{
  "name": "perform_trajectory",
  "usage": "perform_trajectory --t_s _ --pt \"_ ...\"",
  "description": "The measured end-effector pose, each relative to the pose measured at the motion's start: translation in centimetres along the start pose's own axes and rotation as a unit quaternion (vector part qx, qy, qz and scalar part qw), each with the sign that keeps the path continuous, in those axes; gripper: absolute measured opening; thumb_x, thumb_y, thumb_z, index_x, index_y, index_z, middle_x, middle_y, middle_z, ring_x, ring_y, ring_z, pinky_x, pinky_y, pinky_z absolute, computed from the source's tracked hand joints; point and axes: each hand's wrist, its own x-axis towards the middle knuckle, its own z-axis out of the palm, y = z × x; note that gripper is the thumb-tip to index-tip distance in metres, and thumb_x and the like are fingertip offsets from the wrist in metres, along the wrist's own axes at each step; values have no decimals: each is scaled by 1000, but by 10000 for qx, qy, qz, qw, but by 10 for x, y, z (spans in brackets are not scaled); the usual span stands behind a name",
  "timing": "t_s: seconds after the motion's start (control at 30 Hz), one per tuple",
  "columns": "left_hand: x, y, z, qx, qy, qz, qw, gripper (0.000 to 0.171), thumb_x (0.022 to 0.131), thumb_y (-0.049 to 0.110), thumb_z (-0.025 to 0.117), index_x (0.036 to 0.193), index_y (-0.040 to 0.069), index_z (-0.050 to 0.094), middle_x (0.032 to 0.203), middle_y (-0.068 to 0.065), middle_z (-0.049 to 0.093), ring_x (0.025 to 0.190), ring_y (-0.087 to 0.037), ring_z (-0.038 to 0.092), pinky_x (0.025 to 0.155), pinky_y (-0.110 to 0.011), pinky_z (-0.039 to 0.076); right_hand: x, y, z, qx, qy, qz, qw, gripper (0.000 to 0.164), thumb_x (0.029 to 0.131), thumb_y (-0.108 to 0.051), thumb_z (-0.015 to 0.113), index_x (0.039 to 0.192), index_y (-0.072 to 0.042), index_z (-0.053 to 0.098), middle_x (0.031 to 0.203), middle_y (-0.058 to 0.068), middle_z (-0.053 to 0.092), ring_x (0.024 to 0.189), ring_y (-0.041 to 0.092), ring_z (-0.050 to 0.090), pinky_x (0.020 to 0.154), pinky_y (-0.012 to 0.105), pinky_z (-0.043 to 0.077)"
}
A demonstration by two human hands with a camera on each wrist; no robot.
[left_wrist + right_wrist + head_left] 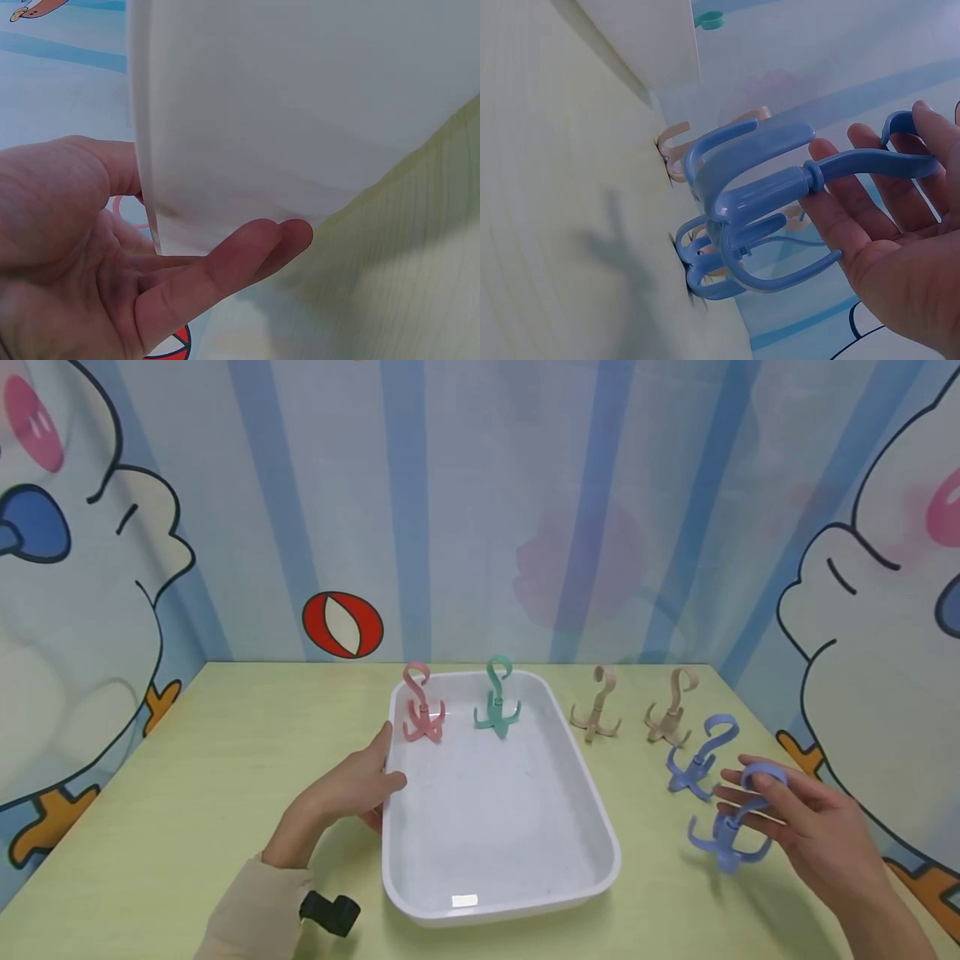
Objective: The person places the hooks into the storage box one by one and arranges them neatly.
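Note:
My left hand (348,789) grips the left side of a white plastic tray (495,835), thumb over the rim and fingers against the outer wall, as the left wrist view shows. At the tray's far end stand a pink claw hook (425,724) and a green claw hook (497,717). To the right of the tray, my right hand (828,839) holds a blue claw hook (761,195) by its curved top, thumb against fingers. Its prongs point down over the table, with their shadow below. Just behind it, a second blue claw hook (692,774) stands on the table.
Two beige claw hooks, one nearer the tray (596,720) and one farther right (669,724), stand at the table's back right. The pale yellow-green table (247,760) meets a striped cartoon backdrop (480,510). A black wrist strap piece (330,912) sits by my left sleeve.

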Motion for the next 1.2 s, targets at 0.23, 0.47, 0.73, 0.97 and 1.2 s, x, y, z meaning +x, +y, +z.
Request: perform_trajectory --t_s 0.23,0.47,0.73,0.97,1.2 --pt "-1 0 1 -107 0 -5 9999 93 102 12 59 170 14 -5 141 -26 55 80 -25 75 61 -44 66 11 -7 11 -170 -38 104 9998 32 110 -7 50 133 -13 73 119 -1 80 103 19 80 85 28 65" --pt "0 1 0 -136 -1 -45 9999 93 102 11 57 170 13 -7 141 -28 56 81 -26 76 61 -44 66 20 -17 22 -84 -351 -174 9992 34 111 -5 47 137 -5 69 120 1 79 105 19 79 87 29 65" --pt "0 0 1 -155 11 -73 9999 94 102 11 57 170 13 -7 141 -28 56 81 -25 76 61 -44 66 32 -27 36 -273 -212 -239 9991 32 110 -8 52 137 -7 69 118 -1 80 103 16 80 87 26 65" --pt "0 1 0 -118 -4 -142 9998 94 103 12 58 170 13 -7 142 -27 55 81 -25 76 62 -43 67 41 -35 46 -221 -323 -264 9989 30 110 -11 53 135 -10 69 118 0 80 103 17 80 86 27 65" --pt "0 1 1 -112 12 -102 9999 94 102 12 59 170 15 -6 143 -26 55 83 -25 76 62 -43 67 49 -41 56 -509 -520 -247 9970 30 110 -11 51 134 -11 70 119 -3 80 107 13 78 88 24 64"
